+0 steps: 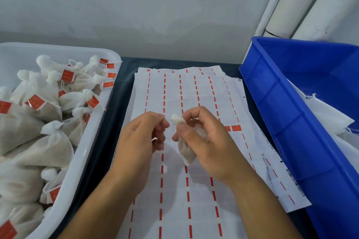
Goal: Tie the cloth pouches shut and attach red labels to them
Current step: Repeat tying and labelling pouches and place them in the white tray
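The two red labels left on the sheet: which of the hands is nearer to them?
Right. The right hand, gripping a pouch, sits just beside the two red labels; the left hand is farther off, across the sheet.

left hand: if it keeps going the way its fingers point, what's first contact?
Likely the pouch gripped by the right hand: the left hand fingers curl rightward toward its gathered neck, only a small gap apart. Depth is unclear from one view.

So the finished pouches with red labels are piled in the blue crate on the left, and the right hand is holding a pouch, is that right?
Not quite: the head view shows the labelled pouches piled in the white tub on the left; the blue crate sits on the right. The right hand does hold a pouch.
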Available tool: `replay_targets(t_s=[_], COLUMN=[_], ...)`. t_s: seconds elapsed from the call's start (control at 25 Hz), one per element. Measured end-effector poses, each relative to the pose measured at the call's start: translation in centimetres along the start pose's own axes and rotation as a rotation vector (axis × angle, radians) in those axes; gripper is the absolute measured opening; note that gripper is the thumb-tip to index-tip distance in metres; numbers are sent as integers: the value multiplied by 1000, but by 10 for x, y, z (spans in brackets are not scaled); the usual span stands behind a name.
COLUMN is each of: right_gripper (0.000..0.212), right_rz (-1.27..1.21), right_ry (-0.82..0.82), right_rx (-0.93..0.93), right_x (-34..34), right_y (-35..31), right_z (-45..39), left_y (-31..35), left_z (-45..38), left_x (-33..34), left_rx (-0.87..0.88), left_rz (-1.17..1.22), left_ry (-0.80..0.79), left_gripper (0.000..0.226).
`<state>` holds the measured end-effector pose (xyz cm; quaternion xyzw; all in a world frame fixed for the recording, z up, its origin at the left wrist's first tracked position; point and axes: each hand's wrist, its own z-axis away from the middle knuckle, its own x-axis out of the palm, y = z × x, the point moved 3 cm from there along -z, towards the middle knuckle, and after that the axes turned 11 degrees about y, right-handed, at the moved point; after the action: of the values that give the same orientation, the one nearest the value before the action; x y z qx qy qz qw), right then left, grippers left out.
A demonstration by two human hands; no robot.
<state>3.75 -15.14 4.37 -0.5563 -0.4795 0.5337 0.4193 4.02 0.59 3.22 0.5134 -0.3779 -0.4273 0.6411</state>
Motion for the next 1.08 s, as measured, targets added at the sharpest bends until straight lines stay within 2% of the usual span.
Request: replay_targets(t_s=[0.12,0.24,0.36,0.52,0.56,0.64,0.76,0.88,1.08], right_gripper=[27,35,35,34,34,32,22,23,40], right_rz=[0,55,114,159,169,211,521,774,833], right_ry=[-27,-46,-36,-52,-29,130,418,455,447], right_rx=[-59,-110,-146,-119,-91,-8,99,219,292], right_x=[-3,-6,-6,-8,-11,-26,-66,-93,-104], right_y=[-2,-2,0,4,6,12,25,38,37], right_z=[0,-1,-2,-2,-4,-11,-19,-20,-17], left_y=[3,5,6,9,9,7,2,2,2], left_z=[0,0,0,-1,-1,-1,-2,-4,-8], left_x=[-2,-5,-6,-3,-3,-1,-1,-3,-7], left_rx=[-119,-109,-53,105,139,163,122,50,14], left_rz=[252,384,374,185,166,138,89,109,97], left_ry=[13,18,26,0,-14,-32,47,120,155], left_gripper=[29,21,17,25,27,29,32,29,21])
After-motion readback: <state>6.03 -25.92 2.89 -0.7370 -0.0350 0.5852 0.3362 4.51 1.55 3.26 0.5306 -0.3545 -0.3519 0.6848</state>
